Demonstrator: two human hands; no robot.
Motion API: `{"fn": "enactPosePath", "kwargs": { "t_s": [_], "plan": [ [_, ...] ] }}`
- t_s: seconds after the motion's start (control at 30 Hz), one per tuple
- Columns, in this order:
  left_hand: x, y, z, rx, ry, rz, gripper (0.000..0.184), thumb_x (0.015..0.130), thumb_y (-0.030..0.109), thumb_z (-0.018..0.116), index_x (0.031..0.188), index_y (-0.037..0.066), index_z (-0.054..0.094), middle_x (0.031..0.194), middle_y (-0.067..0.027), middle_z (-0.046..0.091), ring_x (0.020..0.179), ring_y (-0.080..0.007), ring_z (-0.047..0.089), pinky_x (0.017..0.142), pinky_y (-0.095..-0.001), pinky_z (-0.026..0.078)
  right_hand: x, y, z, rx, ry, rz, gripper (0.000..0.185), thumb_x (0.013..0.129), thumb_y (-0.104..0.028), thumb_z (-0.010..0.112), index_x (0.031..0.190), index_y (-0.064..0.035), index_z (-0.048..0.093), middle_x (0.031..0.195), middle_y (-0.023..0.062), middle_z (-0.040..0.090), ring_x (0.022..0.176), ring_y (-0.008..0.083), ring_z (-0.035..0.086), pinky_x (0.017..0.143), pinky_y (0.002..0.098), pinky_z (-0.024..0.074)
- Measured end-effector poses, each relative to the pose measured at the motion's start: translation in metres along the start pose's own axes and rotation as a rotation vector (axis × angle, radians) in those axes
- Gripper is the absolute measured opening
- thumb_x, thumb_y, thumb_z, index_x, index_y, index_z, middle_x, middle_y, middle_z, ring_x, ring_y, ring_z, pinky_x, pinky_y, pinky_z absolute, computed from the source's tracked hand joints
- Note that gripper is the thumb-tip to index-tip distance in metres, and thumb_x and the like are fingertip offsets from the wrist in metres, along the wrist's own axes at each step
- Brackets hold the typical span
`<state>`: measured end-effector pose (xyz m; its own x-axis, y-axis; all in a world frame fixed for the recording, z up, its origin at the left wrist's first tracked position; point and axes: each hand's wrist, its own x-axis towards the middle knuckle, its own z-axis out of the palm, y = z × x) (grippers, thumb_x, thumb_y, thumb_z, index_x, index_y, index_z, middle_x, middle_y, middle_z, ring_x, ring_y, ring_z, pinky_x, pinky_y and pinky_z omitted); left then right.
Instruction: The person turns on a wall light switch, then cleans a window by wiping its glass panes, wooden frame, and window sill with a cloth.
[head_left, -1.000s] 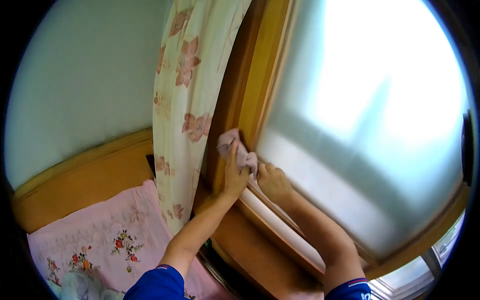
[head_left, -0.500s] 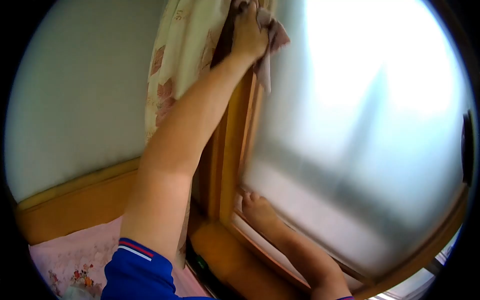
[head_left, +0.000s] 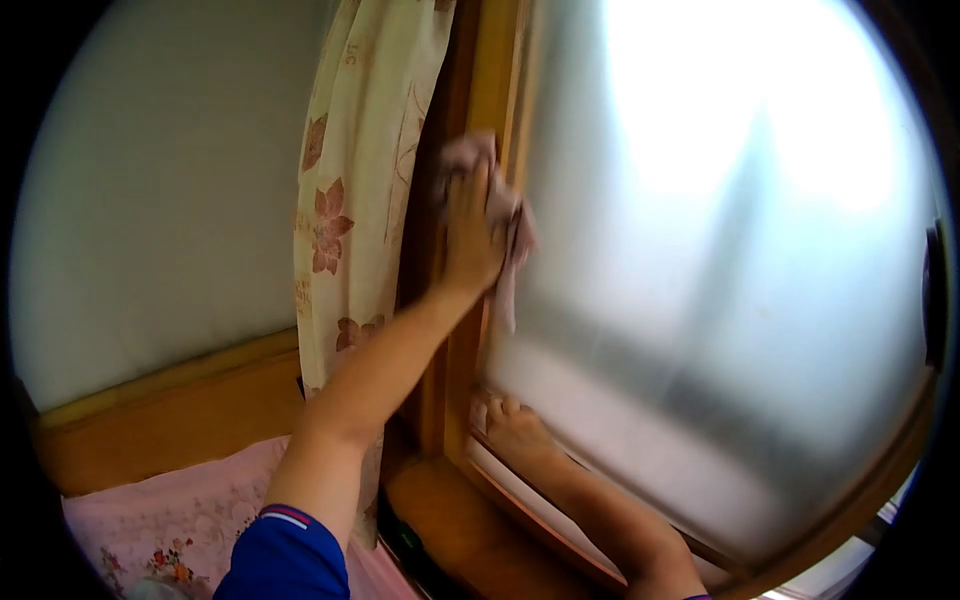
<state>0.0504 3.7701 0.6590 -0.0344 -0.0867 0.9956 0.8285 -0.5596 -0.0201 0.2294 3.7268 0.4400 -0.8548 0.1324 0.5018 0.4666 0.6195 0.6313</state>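
Note:
My left hand presses a mauve cloth against the wooden window frame, on its left upright at about mid-height. The cloth bunches above the fingers, and a loose corner hangs down over the glass edge. Lower down, my right hand is at the bottom left corner of the frosted window pane, its fingers curled onto the bottom rail. The fingertips there are partly hidden.
A cream curtain with brown flowers hangs just left of the frame. Below are a wooden sill and a pink flowered cover. A grey wall with a wooden board stands to the left.
My left hand has slid down the frame's upright with the cloth, from the top of the view to mid-height. The right hand has stayed at the lower corner.

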Motion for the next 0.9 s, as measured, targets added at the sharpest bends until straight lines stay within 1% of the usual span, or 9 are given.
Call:
{"fn": "enactPosePath", "kwargs": {
  "t_s": [0.17,0.43,0.5,0.53,0.57,0.6,0.7,0.77,0.9],
  "plan": [
    [-0.049,0.017,-0.012,-0.012,-0.101,-0.166,0.07,0.092,0.016,0.062,0.153,-0.002,0.032,0.151,-0.0277,0.038,0.142,-0.0495,0.03,0.119,-0.0529,0.023,0.003,0.004,-0.01,0.047,-0.066,-0.013,0.025,0.082,-0.024,0.064,0.095,-0.0057,0.075,0.102,0.0077,0.061,0.091,0.0227,0.057,0.065,0.0304,0.0513],
    [0.197,-0.034,0.04,-0.016,0.144,0.095,0.063,0.089,0.014,0.061,0.147,-0.003,0.041,0.136,-0.029,0.052,0.121,-0.0468,0.048,0.105,-0.0515,0.039,0.001,0.001,0.001,0.068,-0.076,-0.015,0.027,0.08,-0.016,0.062,0.101,-0.0005,0.07,0.096,0.0095,0.061,0.088,0.0214,0.058,0.059,0.0279,0.0534],
    [0.253,-0.044,0.045,0.082,0.132,0.079,0.063,0.094,0.011,0.053,0.152,0.0,0.03,0.11,-0.0292,0.065,0.105,-0.0419,0.065,0.096,-0.0455,0.052,0.002,0.0,0.0,0.035,-0.052,-0.01,0.025,0.08,-0.018,0.063,0.098,-0.0013,0.069,0.094,0.0087,0.06,0.085,0.0209,0.058,0.058,0.0278,0.053],
    [0.29,-0.095,0.075,0.319,0.394,0.381,0.064,0.094,0.01,0.052,0.153,0.0,0.028,0.095,-0.0212,0.07,0.082,-0.0337,0.071,0.076,-0.0391,0.059,0.002,-0.001,-0.001,0.012,-0.018,-0.009,0.023,0.08,-0.02,0.063,0.094,-0.0021,0.069,0.092,0.0078,0.06,0.083,0.0204,0.058,0.056,0.0277,0.0525],
    [0.287,-0.042,0.044,-0.289,-0.045,-0.051,0.065,0.093,0.01,0.052,0.153,0.001,0.028,0.087,-0.0147,0.072,0.068,-0.0264,0.071,0.062,-0.0344,0.06,0.002,-0.002,-0.002,-0.004,-0.066,-0.013,0.022,0.08,-0.022,0.064,0.09,-0.0032,0.067,0.091,0.0074,0.06,0.079,0.0193,0.058,0.054,0.0278,0.0516],
    [0.291,-0.026,0.037,-0.37,-0.103,-0.113,0.066,0.093,0.01,0.053,0.153,0.002,0.028,0.088,-0.0125,0.072,0.068,-0.024,0.071,0.061,-0.0347,0.059,0.001,-0.001,-0.002,-0.003,-0.068,-0.014,0.022,0.08,-0.022,0.064,0.09,-0.0032,0.067,0.091,0.0074,0.06,0.079,0.0193,0.058,0.054,0.0278,0.0516],
    [0.3,-0.019,0.045,-0.359,-0.01,-0.172,0.066,0.09,0.007,0.053,0.152,0.004,0.03,0.095,-0.0165,0.071,0.083,-0.0315,0.072,0.072,-0.0415,0.059,0.001,0.001,-0.003,0.003,-0.087,-0.05,0.023,0.077,-0.022,0.065,0.09,-0.0035,0.067,0.09,0.0065,0.059,0.078,0.0183,0.057,0.054,0.0274,0.0511],
    [0.319,-0.072,0.073,0.405,0.459,0.402,0.068,0.087,0.005,0.055,0.151,0.003,0.031,0.112,-0.0238,0.067,0.107,-0.041,0.065,0.093,-0.0502,0.052,0.0,0.0,-0.002,-0.002,-0.004,-0.032,0.01,0.071,-0.016,0.063,0.072,-0.0074,0.069,0.083,0.0082,0.056,0.074,0.0194,0.051,0.051,0.029,0.0443],
    [0.28,-0.04,0.036,0.078,0.019,0.072,0.069,0.087,0.017,0.059,0.149,-0.001,0.033,0.13,-0.0291,0.057,0.118,-0.0481,0.054,0.105,-0.0542,0.04,0.001,0.0,-0.004,0.011,0.03,-0.044,0.011,0.072,-0.017,0.065,0.077,-0.0075,0.069,0.08,0.0068,0.056,0.075,0.0199,0.053,0.053,0.0293,0.0459]
  ]
}}
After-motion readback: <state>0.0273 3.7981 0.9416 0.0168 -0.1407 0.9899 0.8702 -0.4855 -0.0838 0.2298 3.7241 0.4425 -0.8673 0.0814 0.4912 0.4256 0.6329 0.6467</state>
